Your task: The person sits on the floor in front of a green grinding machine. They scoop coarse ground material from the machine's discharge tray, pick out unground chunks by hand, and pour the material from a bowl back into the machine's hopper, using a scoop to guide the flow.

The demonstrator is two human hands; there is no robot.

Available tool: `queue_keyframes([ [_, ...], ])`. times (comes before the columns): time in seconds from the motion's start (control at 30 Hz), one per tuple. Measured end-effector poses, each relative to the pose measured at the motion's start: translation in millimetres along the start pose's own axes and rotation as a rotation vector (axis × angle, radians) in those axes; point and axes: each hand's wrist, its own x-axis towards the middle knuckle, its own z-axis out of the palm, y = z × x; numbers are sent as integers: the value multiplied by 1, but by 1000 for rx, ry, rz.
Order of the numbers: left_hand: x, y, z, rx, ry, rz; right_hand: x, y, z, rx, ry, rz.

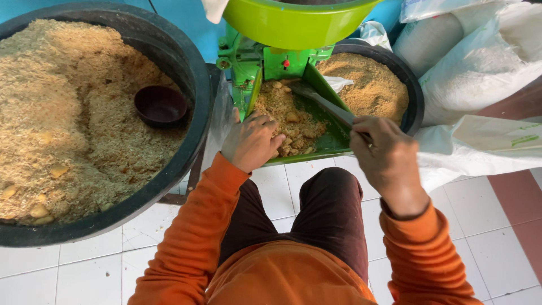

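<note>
Fingers of the left hand are curled down & pressed into the tan, crumbly ground mash w/ pale lumps; nothing distinct is seen pinched, so whether a lump is gripped can't be told. Fingers of the right hand are closed round the handle end of a flat grey metal scraper blade, which is angled up-left so its tip lies at the far end of the mash.

The mash is held in the green sloped plastic chute tray at the front of the green grinder machine w/ a lime-green hopper bowl overhead. Both orange sleeves & dark trousers of the person are seen below, over the white tiled floor.

To the left, a large black round tub is heaped w/ the same coarse tan meal, and a small dark-brown bowl is sunk in it. Behind the chute, a 2nd black tub of finer tan meal is seen, w/ white woven sacks at right.

Step judged in hand: lumpy mash is being loosened & raked along the chute. Next move, as judged: lumps need to be broken or drawn w/ the blade, w/ the left fingers kept apart from the blade edge & the mash kept inside the tray rim.
</note>
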Motion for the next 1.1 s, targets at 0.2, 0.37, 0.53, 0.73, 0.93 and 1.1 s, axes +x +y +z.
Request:
queue_keyframes([
  [0.2, -2, -4, 3, -7, -35, -9, -10, -3, 3, -7, 6, 33],
  [0.37, -1, -5, 10, -9, 32, 23, -12, 22, 28, 34, -61, 12],
  [0.53, 0, -4, 9, -1, -23, -33, -7, 47, 65, 31, -66, -8],
  [0.73, 0, -4, 7, 34, 3, 19, 4, 62, 81, 14, -144, 66],
  [0.93, -2, -2, 3, 59, -2, 21, 6, 62, 71, 78, -139, 27],
  [1.1, 0, -2, 0, 27, -34, 6, 5, 16, -9, 29, -39, 9],
])
